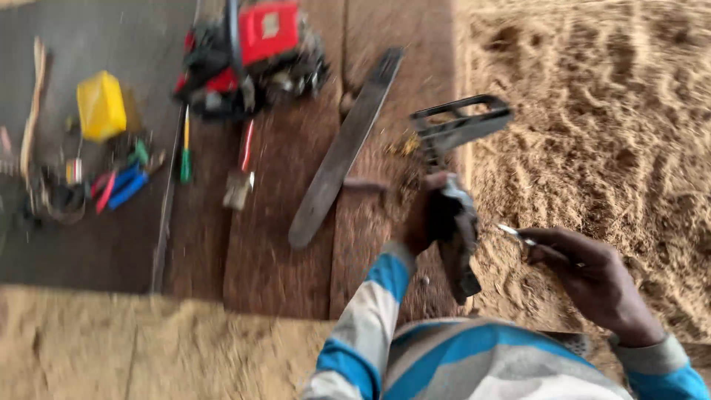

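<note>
The left hand (pixel 424 215) is clenched around a dark grey chainsaw cover (pixel 455 237), holding it up over the edge of the wooden boards (pixel 274 252) where they meet the sawdust (pixel 592 111), while the right hand (pixel 592 278) pinches a thin metal tool (pixel 515 234) whose tip points at that cover from just beside it. On the boards beyond lie a black handle frame (pixel 459 122), a long guide bar (pixel 344 148), and a red chainsaw body (pixel 252 52). Further left sit a yellow container (pixel 101 106) and a blurred scatter of hand tools (pixel 122 184).

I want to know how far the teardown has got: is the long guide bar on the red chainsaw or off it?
Off. The guide bar lies flat on the wooden boards, apart from the red chainsaw body.
</note>
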`<state>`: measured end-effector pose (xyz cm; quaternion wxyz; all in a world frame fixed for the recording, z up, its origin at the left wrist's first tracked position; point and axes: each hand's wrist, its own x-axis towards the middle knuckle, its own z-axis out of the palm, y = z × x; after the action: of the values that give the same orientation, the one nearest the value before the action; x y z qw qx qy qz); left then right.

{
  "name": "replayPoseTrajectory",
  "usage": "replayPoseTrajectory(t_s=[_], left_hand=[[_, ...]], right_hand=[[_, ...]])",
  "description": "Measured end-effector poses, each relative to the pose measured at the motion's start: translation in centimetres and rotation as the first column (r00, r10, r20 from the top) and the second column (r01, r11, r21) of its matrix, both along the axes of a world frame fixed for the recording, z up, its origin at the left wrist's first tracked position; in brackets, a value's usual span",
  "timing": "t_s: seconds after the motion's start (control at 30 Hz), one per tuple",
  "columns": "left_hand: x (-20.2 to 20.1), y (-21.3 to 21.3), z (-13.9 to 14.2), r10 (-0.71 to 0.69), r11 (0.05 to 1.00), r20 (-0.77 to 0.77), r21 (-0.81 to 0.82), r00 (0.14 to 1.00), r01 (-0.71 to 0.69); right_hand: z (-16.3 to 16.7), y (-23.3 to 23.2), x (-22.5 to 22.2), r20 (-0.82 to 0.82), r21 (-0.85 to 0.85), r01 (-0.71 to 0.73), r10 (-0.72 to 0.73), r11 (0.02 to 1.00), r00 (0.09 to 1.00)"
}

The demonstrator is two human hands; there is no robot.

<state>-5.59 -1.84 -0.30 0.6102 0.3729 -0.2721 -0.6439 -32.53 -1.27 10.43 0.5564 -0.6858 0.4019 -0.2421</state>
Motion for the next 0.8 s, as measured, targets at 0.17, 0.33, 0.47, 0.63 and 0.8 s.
replayPoseTrajectory(t_s=[0.17,0.33,0.47,0.63,0.8], left_hand=[[-3.2,0.3,-0.1,0.009,0.962,-0.246,0.265,0.969,0.059],[-4.3,1.2,-1.7,0.071,0.940,-0.202,0.341,0.977,0.002],[-4.5,1.4,-2.3,0.050,0.963,-0.111,0.269,0.993,-0.019],[-5.0,0.9,-0.5,-0.051,0.957,-0.075,0.282,0.996,0.070],[-5.0,0.9,1.6,-0.044,0.938,-0.007,0.344,0.999,0.044]], right_hand=[[2.3,-1.2,-1.4,-0.293,-0.216,-0.055,-0.010,0.975,0.956],[3.0,-0.8,-1.7,-0.226,-0.449,-0.178,0.082,0.876,0.971],[3.4,0.7,-1.2,-0.275,-0.492,-0.228,0.098,0.840,0.956],[4.1,0.1,0.1,-0.443,-0.562,-0.313,0.041,0.765,0.896],[4.0,-1.9,0.3,-0.457,-0.625,-0.387,0.084,0.678,0.885]])
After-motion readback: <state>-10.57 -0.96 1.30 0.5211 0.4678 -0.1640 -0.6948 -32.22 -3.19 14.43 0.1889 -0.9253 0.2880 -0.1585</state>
